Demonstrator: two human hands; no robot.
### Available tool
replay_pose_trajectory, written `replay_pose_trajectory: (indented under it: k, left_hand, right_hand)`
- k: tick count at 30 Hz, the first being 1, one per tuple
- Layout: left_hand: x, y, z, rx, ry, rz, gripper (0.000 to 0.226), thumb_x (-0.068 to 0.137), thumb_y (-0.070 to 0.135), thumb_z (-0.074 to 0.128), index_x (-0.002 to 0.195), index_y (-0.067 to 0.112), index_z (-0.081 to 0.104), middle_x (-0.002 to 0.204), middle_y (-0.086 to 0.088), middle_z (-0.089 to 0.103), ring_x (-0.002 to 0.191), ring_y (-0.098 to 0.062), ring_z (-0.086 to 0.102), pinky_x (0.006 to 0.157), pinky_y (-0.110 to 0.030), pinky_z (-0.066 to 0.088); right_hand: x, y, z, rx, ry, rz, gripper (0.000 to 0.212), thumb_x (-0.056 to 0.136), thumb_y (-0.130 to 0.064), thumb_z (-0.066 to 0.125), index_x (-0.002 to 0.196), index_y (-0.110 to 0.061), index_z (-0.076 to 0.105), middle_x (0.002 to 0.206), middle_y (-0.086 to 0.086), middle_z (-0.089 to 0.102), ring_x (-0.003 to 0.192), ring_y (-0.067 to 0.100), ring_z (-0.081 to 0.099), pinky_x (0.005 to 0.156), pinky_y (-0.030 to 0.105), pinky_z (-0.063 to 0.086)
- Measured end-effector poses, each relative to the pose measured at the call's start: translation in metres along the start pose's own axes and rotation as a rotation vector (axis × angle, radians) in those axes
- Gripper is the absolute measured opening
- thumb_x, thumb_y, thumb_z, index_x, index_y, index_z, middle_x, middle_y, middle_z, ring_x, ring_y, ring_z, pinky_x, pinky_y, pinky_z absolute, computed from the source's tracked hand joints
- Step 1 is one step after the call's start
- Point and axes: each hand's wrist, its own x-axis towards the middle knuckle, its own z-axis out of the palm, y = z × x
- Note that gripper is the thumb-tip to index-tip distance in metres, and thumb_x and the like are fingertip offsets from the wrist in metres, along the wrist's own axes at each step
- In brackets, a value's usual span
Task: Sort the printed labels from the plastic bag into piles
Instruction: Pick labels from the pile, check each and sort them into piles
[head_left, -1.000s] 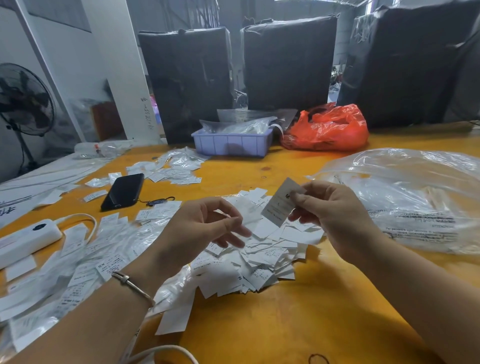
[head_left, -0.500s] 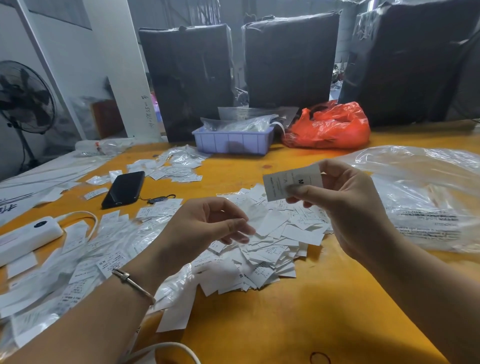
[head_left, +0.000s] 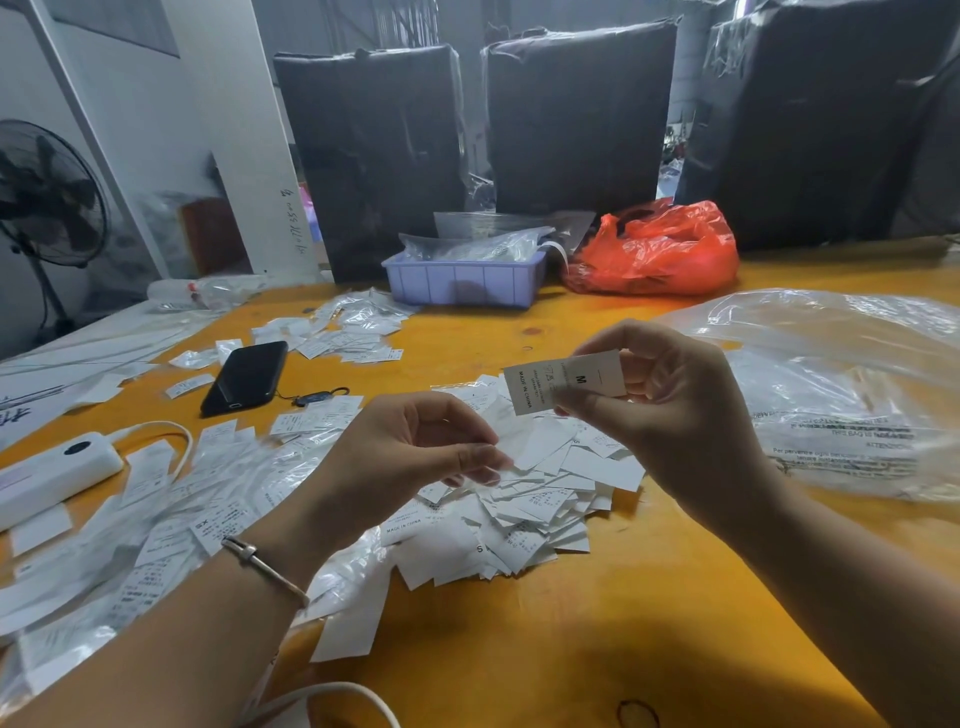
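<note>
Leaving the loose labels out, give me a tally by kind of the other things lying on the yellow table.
Phone: 1
White power bank: 1
Purple tray: 1
Red plastic bag: 1
Large clear plastic bag: 1
Total: 5
Apart from these, the right hand holds one label marked M above the table.

Both forearms reach in from the near edge. Right hand raised, back toward camera, thumb and fingers pinching a label up flat. Left hand lower, palm turned inward, fingers loosely curled with the tips close together, bracelet on wrist.
</note>
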Motion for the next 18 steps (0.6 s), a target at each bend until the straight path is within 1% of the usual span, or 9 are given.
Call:
replay_pose_trajectory:
  k: [3,5,11,15,18]
  left_hand:
    - [-0.0003,0.0004,0.0005,0.005,-0.013,0.005,0.025,0.075,0.022,0.077,0.092,0.004,0.07,0.087,-0.008,0.077,0.081,-0.024,0.075,0.069,-0.027,0.059]
    - [-0.0005,0.0007,0.0009,0.006,-0.017,0.009,0.027,0.074,0.024,0.077,0.092,0.005,0.07,0.087,-0.008,0.077,0.081,-0.024,0.075,0.069,-0.028,0.06]
    - [0.0003,-0.0001,0.0006,0.025,-0.016,0.01,0.027,0.075,0.024,0.075,0.093,0.004,0.07,0.087,-0.007,0.078,0.08,-0.023,0.075,0.069,-0.028,0.06]
    - [0.0009,-0.0008,0.0007,0.037,-0.022,0.007,0.025,0.077,0.022,0.073,0.093,0.004,0.07,0.087,-0.006,0.078,0.079,-0.022,0.075,0.067,-0.027,0.059]
    - [0.001,-0.0003,0.001,0.037,-0.027,0.007,0.023,0.078,0.022,0.072,0.092,0.005,0.07,0.087,-0.006,0.078,0.079,-0.022,0.075,0.066,-0.025,0.059]
  right_hand:
    - [0.0,-0.0001,0.0011,0.015,-0.002,-0.009,0.016,0.073,-0.004,0.079,0.08,-0.007,0.065,0.079,0.007,0.073,0.073,0.016,0.072,0.067,0.035,0.06]
    - [-0.0001,0.0001,0.0017,-0.006,-0.006,-0.023,0.015,0.073,-0.003,0.079,0.08,-0.007,0.066,0.078,0.006,0.073,0.072,0.016,0.071,0.066,0.035,0.059]
    - [-0.0002,0.0023,-0.0001,-0.079,-0.069,-0.031,0.013,0.074,-0.002,0.078,0.076,-0.009,0.067,0.074,0.012,0.07,0.069,0.026,0.066,0.063,0.044,0.053]
    - [0.0005,0.0045,0.0002,-0.124,-0.113,0.0,0.012,0.074,-0.001,0.077,0.075,-0.008,0.068,0.071,0.009,0.07,0.067,0.027,0.065,0.059,0.046,0.053]
    - [0.0019,0.0062,-0.0016,-0.153,-0.108,0.027,0.011,0.073,0.001,0.075,0.074,-0.008,0.068,0.071,0.01,0.069,0.067,0.029,0.065,0.059,0.048,0.053]
